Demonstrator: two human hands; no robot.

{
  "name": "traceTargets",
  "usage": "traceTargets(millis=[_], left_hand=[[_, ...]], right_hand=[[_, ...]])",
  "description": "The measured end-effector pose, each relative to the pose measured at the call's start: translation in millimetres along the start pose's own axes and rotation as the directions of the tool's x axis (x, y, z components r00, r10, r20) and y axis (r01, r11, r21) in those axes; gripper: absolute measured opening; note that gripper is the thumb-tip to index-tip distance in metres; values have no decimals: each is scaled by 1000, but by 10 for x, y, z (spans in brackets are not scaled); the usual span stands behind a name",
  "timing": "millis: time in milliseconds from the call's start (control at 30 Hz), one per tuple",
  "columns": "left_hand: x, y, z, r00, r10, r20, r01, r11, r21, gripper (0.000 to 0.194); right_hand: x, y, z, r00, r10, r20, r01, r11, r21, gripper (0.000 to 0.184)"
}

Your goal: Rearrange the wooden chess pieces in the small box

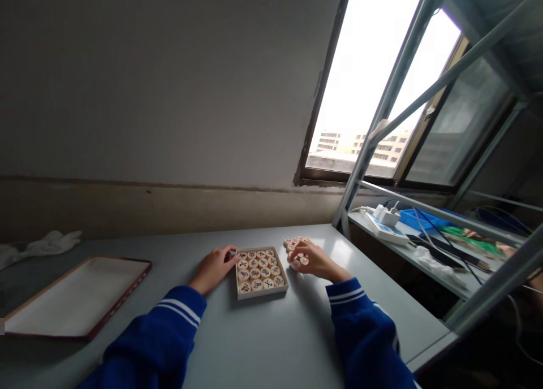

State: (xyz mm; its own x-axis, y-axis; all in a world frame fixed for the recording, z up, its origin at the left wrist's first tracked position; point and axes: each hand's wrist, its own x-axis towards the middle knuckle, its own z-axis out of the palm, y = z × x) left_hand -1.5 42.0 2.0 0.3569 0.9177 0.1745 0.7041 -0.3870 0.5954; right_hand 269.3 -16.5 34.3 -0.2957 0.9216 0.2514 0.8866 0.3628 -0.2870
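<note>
A small square wooden box sits on the grey table, filled with round wooden chess pieces marked with characters. My left hand rests against the box's left side, fingers curled onto its far left corner. My right hand lies just right of the box, fingers bent over a loose pile of chess pieces and pinching some of them. Both arms wear blue sleeves with white stripes.
A flat white tray with a dark red rim lies at the left. White cloth sits by the wall. At the right stands a metal shelf frame with a power strip, cables and a blue bin. The table edge is at the right.
</note>
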Motion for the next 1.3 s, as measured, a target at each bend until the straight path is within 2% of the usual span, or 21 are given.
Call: traceTargets(millis=[100,167,233,333,433,500,667,833,933,1000,1100,1200,1300], left_hand=[[13,-24,7,1000,12,-11,-12,1000,3,29],[27,-47,11,1000,19,-17,-20,1000,-15,28],[40,-66,14,999,21,-26,-22,999,-35,27],[50,-77,16,998,23,-54,-24,999,-30,27],[47,-71,17,997,17,-78,-18,1000,-17,26],[44,-67,19,996,12,-86,-14,1000,-19,26],[47,-84,33,996,12,-86,-14,1000,-22,26],[52,-106,44,998,33,-59,-37,997,-73,25],[47,-101,44,998,25,-61,-29,997,-65,25],[43,-93,42,998,18,-62,-22,998,-64,24],[37,-85,36,998,15,-59,-19,997,-75,25],[32,-81,33,998,23,-56,-27,996,-82,24],[30,-81,35,998,24,-59,-28,997,-77,23]], right_hand=[[8,-13,15,998,50,23,-49,997,-57,13],[58,-80,54,1000,16,24,-15,999,-39,18],[156,-169,141,1000,1,-27,-2,999,-52,26],[357,-250,342,989,55,-135,-77,984,-160,33],[502,-189,511,980,95,-174,-133,966,-222,35],[516,-92,561,982,110,-154,-145,961,-235,37],[374,140,516,988,149,33,-133,946,-295,36],[253,322,395,959,281,49,-247,903,-352,39],[223,362,327,937,349,32,-320,889,-328,38],[239,299,296,951,307,-37,-305,911,-276,35],[310,51,287,985,69,-155,-99,976,-195,28],[378,-265,310,987,-102,-120,71,969,-238,18],[406,-474,325,991,-116,-71,84,933,-350,15]])
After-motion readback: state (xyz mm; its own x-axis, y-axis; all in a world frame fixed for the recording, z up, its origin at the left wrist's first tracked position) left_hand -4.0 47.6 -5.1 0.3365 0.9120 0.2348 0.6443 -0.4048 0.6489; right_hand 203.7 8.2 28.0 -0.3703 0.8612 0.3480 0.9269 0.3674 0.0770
